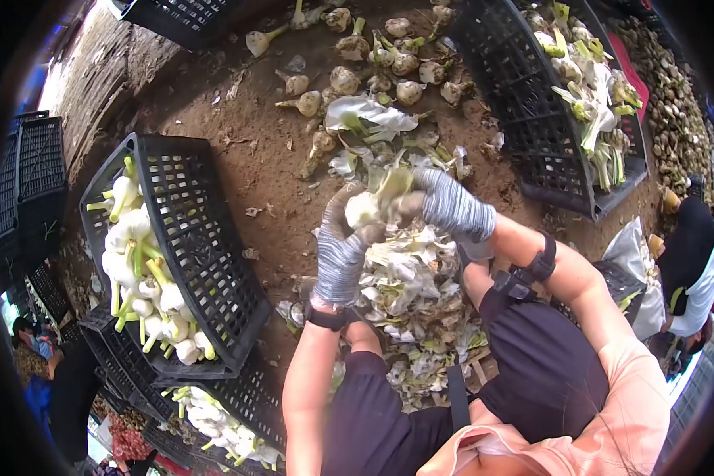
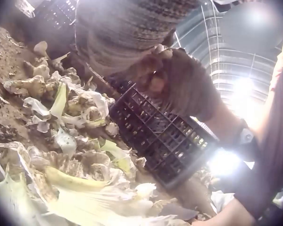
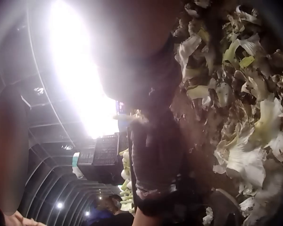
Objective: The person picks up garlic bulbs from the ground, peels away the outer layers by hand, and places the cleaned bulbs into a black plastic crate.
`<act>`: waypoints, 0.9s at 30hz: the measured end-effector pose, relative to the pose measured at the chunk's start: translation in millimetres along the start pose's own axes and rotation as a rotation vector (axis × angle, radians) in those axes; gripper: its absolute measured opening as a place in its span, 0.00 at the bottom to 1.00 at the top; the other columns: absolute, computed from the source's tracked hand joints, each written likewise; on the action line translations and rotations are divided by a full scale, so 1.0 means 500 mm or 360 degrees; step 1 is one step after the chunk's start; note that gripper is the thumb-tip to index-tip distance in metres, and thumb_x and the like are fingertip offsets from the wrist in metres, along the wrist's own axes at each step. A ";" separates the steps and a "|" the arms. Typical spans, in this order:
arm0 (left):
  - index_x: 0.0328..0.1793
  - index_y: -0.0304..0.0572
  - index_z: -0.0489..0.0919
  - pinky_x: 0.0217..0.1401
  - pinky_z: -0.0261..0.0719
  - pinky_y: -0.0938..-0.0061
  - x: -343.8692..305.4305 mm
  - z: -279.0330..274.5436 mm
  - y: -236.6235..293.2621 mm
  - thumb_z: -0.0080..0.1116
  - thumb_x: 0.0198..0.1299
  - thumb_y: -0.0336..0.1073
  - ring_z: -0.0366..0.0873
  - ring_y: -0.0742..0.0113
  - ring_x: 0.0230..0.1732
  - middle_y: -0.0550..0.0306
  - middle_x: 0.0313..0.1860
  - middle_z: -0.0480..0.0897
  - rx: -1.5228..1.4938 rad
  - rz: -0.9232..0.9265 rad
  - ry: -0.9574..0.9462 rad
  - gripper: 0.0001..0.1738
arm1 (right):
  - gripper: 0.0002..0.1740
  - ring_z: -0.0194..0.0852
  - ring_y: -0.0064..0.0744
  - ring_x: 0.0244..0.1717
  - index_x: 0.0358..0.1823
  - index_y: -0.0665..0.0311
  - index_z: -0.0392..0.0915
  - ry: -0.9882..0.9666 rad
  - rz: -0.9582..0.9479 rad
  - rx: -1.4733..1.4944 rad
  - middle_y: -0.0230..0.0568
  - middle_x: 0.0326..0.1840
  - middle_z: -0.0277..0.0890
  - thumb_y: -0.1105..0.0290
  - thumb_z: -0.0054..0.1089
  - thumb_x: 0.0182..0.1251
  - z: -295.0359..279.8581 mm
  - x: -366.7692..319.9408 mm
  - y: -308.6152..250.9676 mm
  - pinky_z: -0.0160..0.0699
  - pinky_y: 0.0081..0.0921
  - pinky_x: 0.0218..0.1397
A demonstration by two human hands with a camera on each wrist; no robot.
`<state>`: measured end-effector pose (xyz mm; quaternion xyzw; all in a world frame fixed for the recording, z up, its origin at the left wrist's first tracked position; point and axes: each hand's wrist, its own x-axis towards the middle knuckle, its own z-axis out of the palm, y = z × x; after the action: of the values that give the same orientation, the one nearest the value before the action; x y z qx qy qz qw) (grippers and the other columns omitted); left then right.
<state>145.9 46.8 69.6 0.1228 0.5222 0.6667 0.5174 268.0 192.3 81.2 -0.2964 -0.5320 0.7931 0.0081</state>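
In the head view, my left hand [image 1: 339,258], in a grey striped glove, grips a whitish garlic bulb [image 1: 362,210]. The gloved right hand [image 1: 454,205] pinches pale outer skin [image 1: 394,184] on the bulb's upper right side. Both hands are close together over a heap of garlic peelings [image 1: 412,285]. The left wrist view has the left glove [image 2: 127,35] large and blurred at the top, facing the right hand [image 2: 191,87]. Backlight leaves the right wrist view dark, and the bulb is hidden there.
At left, a tilted black crate [image 1: 206,230] holds white trimmed garlic [image 1: 139,262]. Another black crate [image 1: 523,119] with stalky garlic stands at upper right. Unpeeled bulbs [image 1: 343,81] lie scattered on the soil ahead. My knees flank the peelings. Other people [image 1: 694,254] are at the sides.
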 end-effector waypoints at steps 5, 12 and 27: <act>0.65 0.39 0.65 0.40 0.78 0.78 -0.012 0.009 0.026 0.70 0.49 0.41 0.75 0.72 0.39 0.56 0.46 0.76 -0.0273 -0.0187 -0.0106 0.38 | 0.22 0.80 0.38 0.38 0.56 0.67 0.69 0.0374 0.0233 -0.0690 0.49 0.43 0.78 0.66 0.55 0.61 -0.097 0.041 0.035 0.82 0.35 0.41; 0.66 0.40 0.64 0.49 0.78 0.76 -0.007 -0.003 0.010 0.67 0.49 0.29 0.75 0.69 0.49 0.55 0.53 0.74 -0.0198 -0.0032 0.0057 0.37 | 0.27 0.68 0.48 0.61 0.60 0.63 0.69 0.0270 -0.0340 -0.1305 0.57 0.56 0.71 0.65 0.58 0.56 -0.073 -0.003 0.019 0.66 0.36 0.63; 0.68 0.32 0.61 0.60 0.73 0.71 -0.011 0.018 0.002 0.64 0.49 0.23 0.72 0.64 0.56 0.50 0.57 0.72 0.0422 0.0003 -0.0049 0.39 | 0.16 0.74 0.20 0.40 0.44 0.66 0.77 0.0051 -0.0112 -0.0224 0.34 0.37 0.78 0.63 0.65 0.59 -0.003 0.000 -0.008 0.74 0.22 0.46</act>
<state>154.2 47.5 76.2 0.2008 0.5977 0.5903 0.5040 267.6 195.4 84.1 -0.2899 -0.5963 0.7482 0.0238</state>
